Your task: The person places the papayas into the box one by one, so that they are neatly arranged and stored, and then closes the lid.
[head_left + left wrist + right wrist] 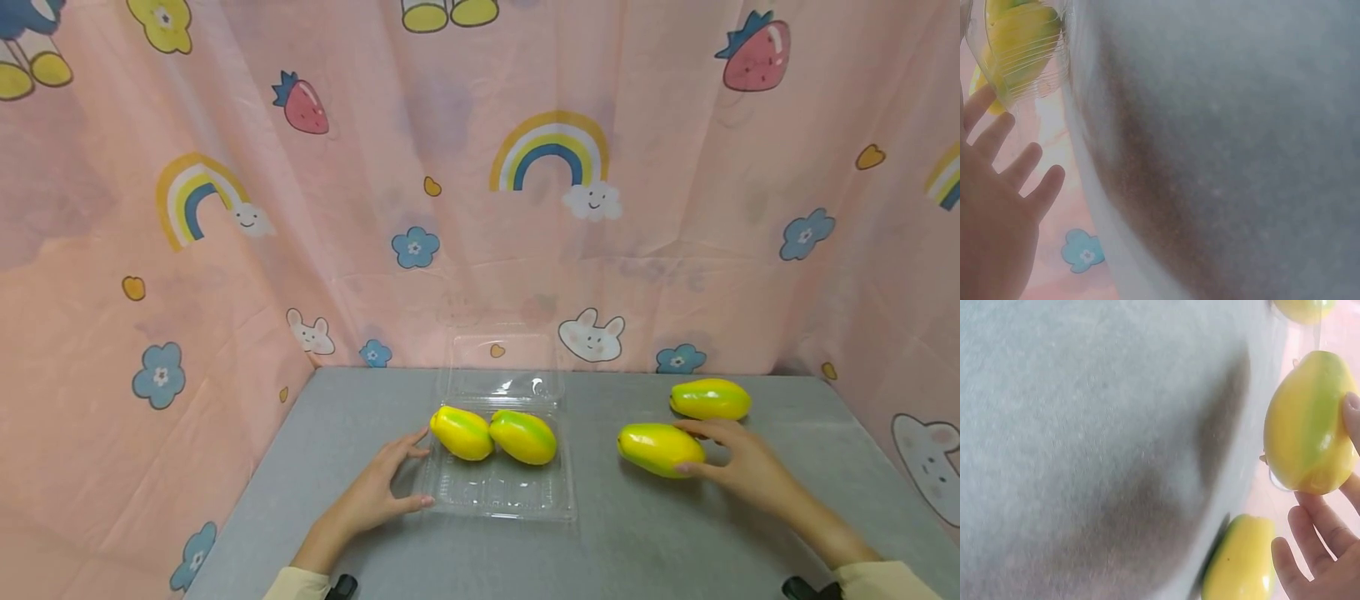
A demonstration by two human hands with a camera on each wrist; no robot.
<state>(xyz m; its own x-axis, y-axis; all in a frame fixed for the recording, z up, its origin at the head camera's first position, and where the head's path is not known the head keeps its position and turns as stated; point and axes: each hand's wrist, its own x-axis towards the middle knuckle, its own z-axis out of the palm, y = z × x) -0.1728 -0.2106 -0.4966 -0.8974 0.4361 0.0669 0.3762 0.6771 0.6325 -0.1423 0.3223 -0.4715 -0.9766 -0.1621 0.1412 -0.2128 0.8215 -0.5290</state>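
Note:
A clear plastic clamshell box (501, 500) lies with its lid up, two yellow-green papayas side by side in its base: a left papaya (462, 434) and a right papaya (523, 437). My left hand (378, 483) is at the box's left side, fingers and thumb spread along its edge; in the left wrist view those fingers (1022, 165) look extended. With thumb on one side and fingers on the other, my right hand (742, 467) holds a third papaya (656, 448), also large in the right wrist view. Behind it lies another papaya (711, 399).
Grey cloth covers the tabletop (600, 533). The raised transparent lid (501, 367) stands near the table's back edge, close to a pink patterned curtain (480, 275) that hangs behind and along both sides.

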